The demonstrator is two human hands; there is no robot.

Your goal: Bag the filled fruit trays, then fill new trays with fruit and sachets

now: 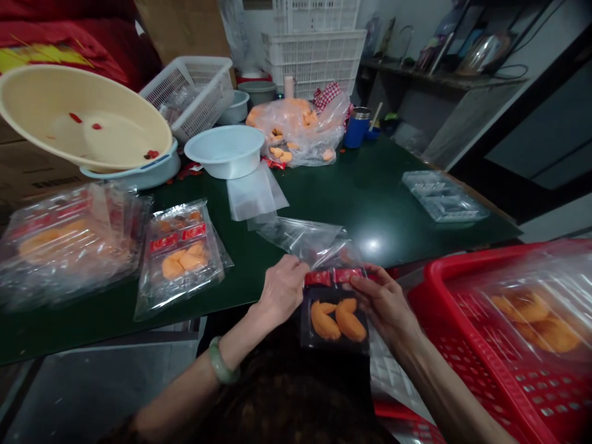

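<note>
Close to my body, a food tray (pixel 340 338) with two curved orange pieces in its lower part and red packets across its middle is held at the table's edge. My right hand (pixel 387 301) grips its right side, thumb over a red packet. Curled fingers of my left hand (pixel 284 287) pinch at the tray's upper left edge. A clear plastic bag (pixel 305 234) spreads from the tray's far end onto the green table (pixel 342 191); how much of the tray it covers, I cannot tell.
Left, a bagged tray (pixel 185 262) lies beside a pile of bagged trays (pixel 69 240). Behind are a blue basin (pixel 224 148), a tilted cream basin (pixel 83 117) and a bag of orange pieces (pixel 300 129). A red basket (pixel 462 308) stands right; clear trays (pixel 444 197) lie farther back.
</note>
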